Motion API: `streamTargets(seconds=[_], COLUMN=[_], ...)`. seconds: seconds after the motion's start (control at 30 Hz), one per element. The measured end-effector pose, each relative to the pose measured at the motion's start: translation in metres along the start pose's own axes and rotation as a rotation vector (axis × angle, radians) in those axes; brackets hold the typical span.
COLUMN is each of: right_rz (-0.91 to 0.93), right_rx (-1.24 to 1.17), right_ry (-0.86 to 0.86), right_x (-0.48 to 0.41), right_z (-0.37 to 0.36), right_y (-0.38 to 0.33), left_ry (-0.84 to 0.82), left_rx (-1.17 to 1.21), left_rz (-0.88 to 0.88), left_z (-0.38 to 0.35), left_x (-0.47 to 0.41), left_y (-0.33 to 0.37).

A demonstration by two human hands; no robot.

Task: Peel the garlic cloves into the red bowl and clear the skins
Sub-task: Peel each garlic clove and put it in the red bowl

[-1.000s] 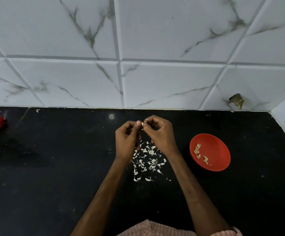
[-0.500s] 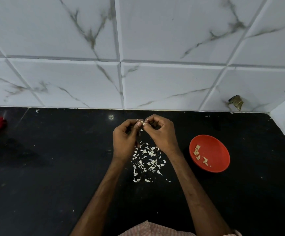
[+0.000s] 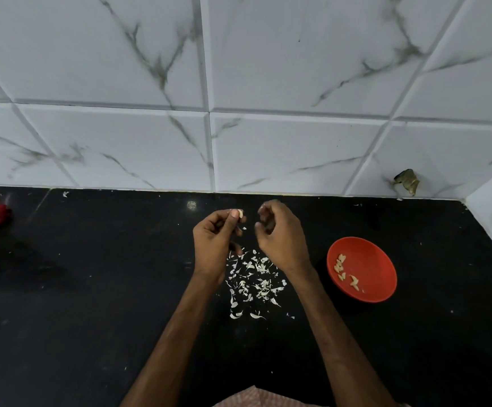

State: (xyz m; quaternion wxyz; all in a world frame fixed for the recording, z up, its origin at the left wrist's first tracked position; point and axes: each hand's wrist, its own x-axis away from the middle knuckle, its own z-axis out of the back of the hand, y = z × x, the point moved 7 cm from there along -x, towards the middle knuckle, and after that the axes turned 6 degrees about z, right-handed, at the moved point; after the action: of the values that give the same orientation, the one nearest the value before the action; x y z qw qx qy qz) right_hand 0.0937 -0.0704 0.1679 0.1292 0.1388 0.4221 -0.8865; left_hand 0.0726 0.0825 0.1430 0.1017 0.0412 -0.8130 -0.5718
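Seen from my head, my left hand (image 3: 216,243) pinches the garlic clove (image 3: 241,213) at thumb tip, just beside my curled right hand (image 3: 283,240), which may hold something, I cannot tell, above the skins (image 3: 253,279), left of the red bowl (image 3: 382,259).

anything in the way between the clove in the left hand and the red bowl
Only the right hand: it hangs between the clove, pinched in the left hand, and the bowl. Past that hand, nothing else shows before the bowl.
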Motion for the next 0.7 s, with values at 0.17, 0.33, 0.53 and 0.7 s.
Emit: streamTargets(seconds=[0.17, 0.33, 0.53, 0.7], right_rz=[0.111, 0.156, 0.198, 0.237], right_rx=[-0.190, -0.258, -0.247, -0.247], right_ry=[0.090, 0.103, 0.145, 0.153], right_x=[-0.003, 0.002, 0.005, 0.004], right_z=[0.005, -0.001, 0.002, 0.004], right_y=[-0.021, -0.024, -0.031, -0.034], left_ry=[0.013, 0.007, 0.046, 0.042], left_rx=[-0.049, -0.105, -0.180, -0.215], left_rz=[-0.010, -0.025, -0.051, -0.081], left_z=[0.001, -0.001, -0.002, -0.002], left_x=[0.000, 0.003, 0.006, 0.007], left_y=[-0.001, 0.004, 0.010, 0.015])
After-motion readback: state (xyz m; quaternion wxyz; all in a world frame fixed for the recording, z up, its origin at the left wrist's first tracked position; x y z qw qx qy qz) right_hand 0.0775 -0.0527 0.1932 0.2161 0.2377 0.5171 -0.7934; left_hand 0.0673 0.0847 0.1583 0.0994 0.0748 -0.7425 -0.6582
